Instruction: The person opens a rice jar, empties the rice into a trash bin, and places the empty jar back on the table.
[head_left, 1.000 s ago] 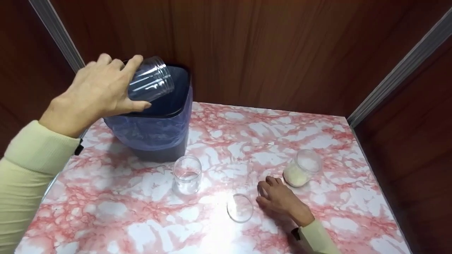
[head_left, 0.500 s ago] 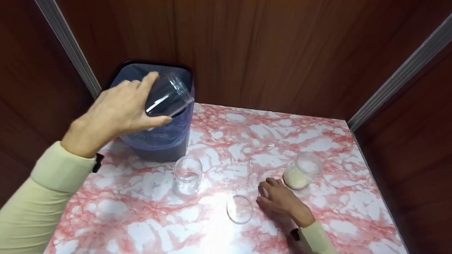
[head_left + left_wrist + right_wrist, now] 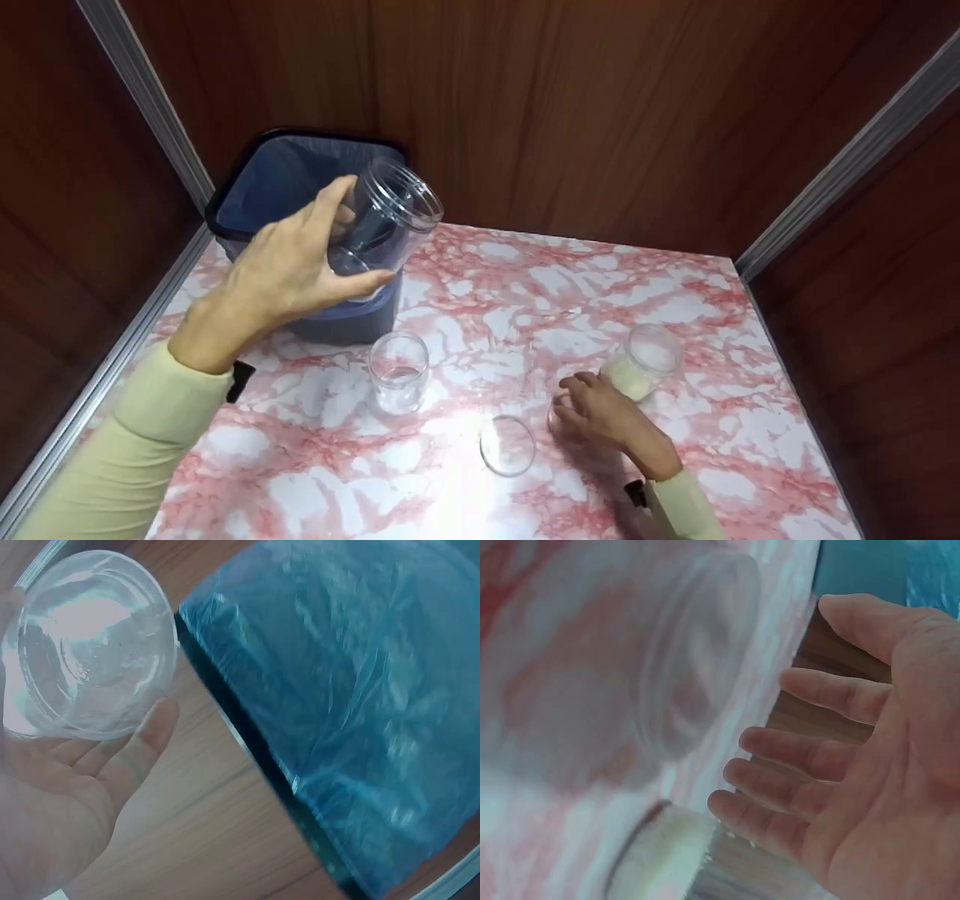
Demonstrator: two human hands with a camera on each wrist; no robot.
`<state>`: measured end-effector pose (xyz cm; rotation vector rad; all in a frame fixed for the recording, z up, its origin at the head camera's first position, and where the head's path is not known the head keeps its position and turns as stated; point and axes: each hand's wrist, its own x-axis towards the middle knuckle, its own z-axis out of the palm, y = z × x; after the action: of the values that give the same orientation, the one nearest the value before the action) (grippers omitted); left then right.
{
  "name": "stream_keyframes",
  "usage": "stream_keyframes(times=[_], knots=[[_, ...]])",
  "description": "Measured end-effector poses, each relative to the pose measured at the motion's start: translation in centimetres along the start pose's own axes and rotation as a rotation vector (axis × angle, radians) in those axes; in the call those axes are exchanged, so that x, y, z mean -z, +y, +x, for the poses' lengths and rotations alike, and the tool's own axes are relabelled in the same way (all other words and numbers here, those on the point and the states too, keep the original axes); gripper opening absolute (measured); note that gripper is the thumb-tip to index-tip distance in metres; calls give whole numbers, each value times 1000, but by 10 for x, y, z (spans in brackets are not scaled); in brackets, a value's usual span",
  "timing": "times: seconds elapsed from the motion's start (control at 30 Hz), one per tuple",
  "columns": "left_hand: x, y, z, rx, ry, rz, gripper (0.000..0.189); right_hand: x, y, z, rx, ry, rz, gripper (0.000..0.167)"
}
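Observation:
My left hand grips a clear jar in front of the bin, thumb on one side and fingers on the other. The jar tilts with its mouth up and to the right; no contents show in it. In the left wrist view, its round clear end faces the camera. Low over the table, my right hand has loosely extended fingers. A partly hidden clear round piece lies beneath them. Just beyond stands a clear jar of pale grains. The right wrist view shows an empty palm.
A clear jar stands before the bin. A clear ring-shaped rim or lid lies at mid-table, with faint clear streaks behind it. A blue liner covers the bin's rim. Wooden panels enclose the marbled table.
The jar in my left hand has moved right and nearer from above the bin, its mouth turning upward. My right hand has shifted slightly right, showing more of the round piece beneath.

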<state>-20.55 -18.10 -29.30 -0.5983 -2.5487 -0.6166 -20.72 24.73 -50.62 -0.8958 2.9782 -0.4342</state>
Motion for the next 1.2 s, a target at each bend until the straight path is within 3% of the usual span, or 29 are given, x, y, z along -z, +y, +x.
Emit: stream_keyframes(times=[0.27,0.57,0.8,1.03,1.2], knots=[[-23,5,-11,-59,56,-183,103,16,-1,0,34,47,18,27],[-67,21,-28,-104,167,-248,100,37,-6,1,0,178,34,27],[-100,35,-38,-116,194,-279,99,52,1,1,76,350,72,15],[-130,52,-43,-108,163,-410,100,71,14,-1,84,535,111,10],[-155,61,-54,-11,104,-493,101,78,24,-4,35,560,119,9]])
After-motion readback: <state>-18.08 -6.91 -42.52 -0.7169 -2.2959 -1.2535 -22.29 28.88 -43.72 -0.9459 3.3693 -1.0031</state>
